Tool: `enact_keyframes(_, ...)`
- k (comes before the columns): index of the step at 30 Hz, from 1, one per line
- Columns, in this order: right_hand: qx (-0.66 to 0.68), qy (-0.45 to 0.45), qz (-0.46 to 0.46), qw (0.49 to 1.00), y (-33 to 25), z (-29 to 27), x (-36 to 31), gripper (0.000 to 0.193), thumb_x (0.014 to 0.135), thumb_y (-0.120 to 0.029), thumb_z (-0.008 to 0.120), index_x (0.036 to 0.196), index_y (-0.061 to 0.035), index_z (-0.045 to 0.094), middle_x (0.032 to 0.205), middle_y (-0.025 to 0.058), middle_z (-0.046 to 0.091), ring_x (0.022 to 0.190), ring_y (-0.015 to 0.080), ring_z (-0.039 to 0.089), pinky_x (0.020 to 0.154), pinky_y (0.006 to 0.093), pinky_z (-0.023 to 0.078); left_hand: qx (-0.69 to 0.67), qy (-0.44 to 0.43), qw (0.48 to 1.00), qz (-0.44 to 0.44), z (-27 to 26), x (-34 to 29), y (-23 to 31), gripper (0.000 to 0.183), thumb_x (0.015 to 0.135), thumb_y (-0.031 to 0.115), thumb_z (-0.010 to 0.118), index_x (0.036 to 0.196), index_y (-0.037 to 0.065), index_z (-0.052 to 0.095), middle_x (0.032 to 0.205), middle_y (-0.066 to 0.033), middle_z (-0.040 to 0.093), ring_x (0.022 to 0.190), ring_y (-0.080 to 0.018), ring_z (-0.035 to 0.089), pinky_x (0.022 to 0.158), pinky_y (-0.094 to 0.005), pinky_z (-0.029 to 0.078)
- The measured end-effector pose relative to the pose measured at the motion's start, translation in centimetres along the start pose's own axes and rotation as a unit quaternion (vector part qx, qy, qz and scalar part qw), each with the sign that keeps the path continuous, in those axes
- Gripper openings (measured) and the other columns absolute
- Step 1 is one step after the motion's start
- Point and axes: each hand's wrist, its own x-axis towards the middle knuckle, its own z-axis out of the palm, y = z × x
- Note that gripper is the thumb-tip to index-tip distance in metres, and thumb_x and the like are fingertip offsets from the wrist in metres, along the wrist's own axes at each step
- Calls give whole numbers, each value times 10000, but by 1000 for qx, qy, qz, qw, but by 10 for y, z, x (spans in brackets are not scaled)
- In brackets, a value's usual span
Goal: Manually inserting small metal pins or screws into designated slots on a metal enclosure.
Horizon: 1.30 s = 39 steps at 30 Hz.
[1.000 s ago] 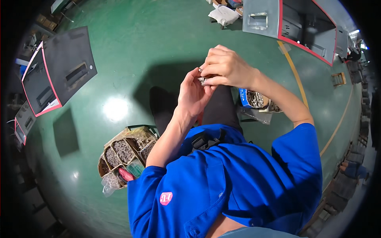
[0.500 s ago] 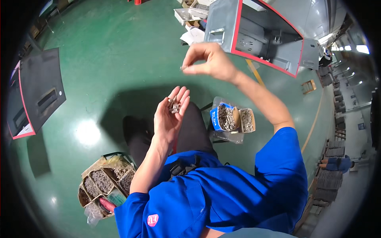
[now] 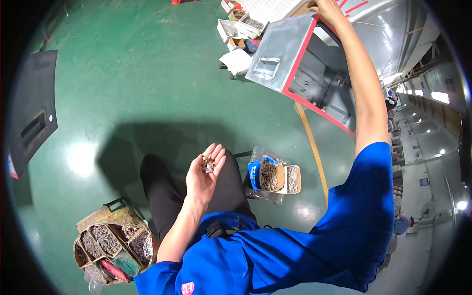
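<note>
Currently, small metal pieces (image 3: pixel 208 166) are being held in the upturned, loosely cupped left hand (image 3: pixel 200 181); the right hand (image 3: pixel 326 8) is being held at the red-edged cabinet (image 3: pixel 281 42), grip cannot be told. White print is being shown on the blue box (image 3: pixel 253 176), lettering on the pink patch (image 3: pixel 187 288).

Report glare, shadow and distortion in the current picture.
Head view: white glare on the green floor, left of the left hand; head view: broad dark shadow beside and beyond the knees; head view: yellow line bowed, corners black.
</note>
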Motion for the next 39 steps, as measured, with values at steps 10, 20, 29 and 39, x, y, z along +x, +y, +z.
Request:
enact_keyframes(10, -49, -104, -24, 993, -14, -8, 15, 178, 627, 2, 618, 796, 10, 671, 713, 188, 645, 643, 256, 644, 591, 373, 516, 2, 15, 1000, 3, -2, 17, 15, 453, 951, 198, 352, 1303, -87, 358, 1333, -230, 414, 1248, -311, 414, 1065, -389, 350)
enact_keyframes(20, 49, -194, 208, 957, -49, 5, 19, 67, 775, -101, 544, 787, -38, 561, 533, 112, 519, 415, 213, 508, 366, 341, 403, -11, -78, 997, 14, 58, 81, 7, 470, 950, 181, 328, 1318, -112, 310, 1370, -243, 357, 1283, -327, 363, 1085, -399, 321)
enact_keyframes(29, 229, -74, 188, 952, -73, -2, 10, 125, 776, -143, 635, 791, -33, 578, 591, 90, 545, 498, 180, 533, 454, 316, 414, -64, -123, 989, 43, 122, 160, -24, 456, 956, 173, 258, 1299, -118, 332, 1336, -261, 388, 1266, -341, 382, 1064, -415, 342)
enact_keyframes(39, 79, -131, -75, 985, -142, -4, 6, 131, 718, -104, 707, 786, -18, 636, 702, 71, 609, 643, 137, 587, 608, 277, 461, -152, -171, 973, 9, 108, 163, -14, 461, 951, 180, 258, 1312, -95, 341, 1356, -240, 383, 1279, -343, 365, 1068, -426, 323)
